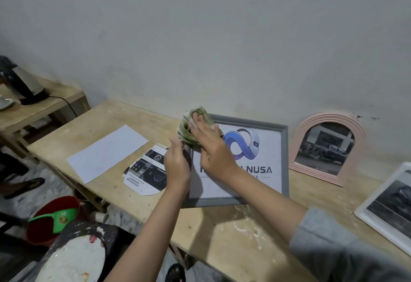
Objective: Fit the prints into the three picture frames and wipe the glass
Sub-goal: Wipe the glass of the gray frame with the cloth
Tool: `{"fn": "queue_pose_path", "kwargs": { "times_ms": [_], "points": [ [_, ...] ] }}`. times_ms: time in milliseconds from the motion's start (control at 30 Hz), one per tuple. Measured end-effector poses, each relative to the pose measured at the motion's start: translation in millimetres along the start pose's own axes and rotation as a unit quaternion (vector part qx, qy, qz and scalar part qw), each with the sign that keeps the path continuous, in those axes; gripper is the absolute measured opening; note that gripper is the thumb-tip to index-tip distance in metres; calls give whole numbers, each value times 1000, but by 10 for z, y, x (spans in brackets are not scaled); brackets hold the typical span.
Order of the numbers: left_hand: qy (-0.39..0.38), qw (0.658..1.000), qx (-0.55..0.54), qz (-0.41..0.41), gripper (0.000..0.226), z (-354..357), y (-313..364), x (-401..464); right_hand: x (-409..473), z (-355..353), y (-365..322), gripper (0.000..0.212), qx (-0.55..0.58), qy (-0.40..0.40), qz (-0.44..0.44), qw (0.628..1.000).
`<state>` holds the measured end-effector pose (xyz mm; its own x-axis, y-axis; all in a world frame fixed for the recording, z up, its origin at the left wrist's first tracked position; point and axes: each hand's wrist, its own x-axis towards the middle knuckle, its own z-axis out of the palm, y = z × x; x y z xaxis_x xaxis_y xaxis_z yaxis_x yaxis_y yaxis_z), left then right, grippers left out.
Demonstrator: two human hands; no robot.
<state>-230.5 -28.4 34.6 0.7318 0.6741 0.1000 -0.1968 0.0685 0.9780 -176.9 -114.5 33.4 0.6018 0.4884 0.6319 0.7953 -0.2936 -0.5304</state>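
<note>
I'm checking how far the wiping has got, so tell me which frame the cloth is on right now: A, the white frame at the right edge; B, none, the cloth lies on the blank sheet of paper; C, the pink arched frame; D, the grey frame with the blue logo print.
D: the right hand presses the cloth onto the top left corner of the grey frame, while the left hand steadies its left edge.

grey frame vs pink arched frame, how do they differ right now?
The grey frame is rectangular; the pink arched frame has a rounded top. The grey frame lies flat on the wooden table, while the pink one stands leaning against the wall. The grey frame holds a blue logo print and is under the cloth; the pink one shows a dark car photo, untouched. Both already hold prints.
</note>
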Motion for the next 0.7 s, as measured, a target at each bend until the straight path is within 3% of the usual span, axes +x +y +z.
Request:
{"fn": "queue_pose_path", "kwargs": {
  "times_ms": [100, 200, 400, 500, 700],
  "points": [
    [-28, 989, -127, -65, 66, -18, -19, 70, -114, 45, 4, 76, 2, -24, -14, 1000],
    [-28, 976, -176, -125, 75, -46, 63, 93, -266, 99, 27, 71, -17, -62, -59, 996],
    [-21, 973, -137, -186, 50, -235, 6, 114, -430, 145, 83, 70, -34, -129, -94, 987],
    [-43, 968, -108, -221, 57, -354, -78, 108, -467, 144, 124, 68, -17, -168, -92, 981],
    [-29, 960, -77, -266, 28, -555, -212, 141, -631, 200, 154, 70, 32, -243, -74, 967]
  ]
}}
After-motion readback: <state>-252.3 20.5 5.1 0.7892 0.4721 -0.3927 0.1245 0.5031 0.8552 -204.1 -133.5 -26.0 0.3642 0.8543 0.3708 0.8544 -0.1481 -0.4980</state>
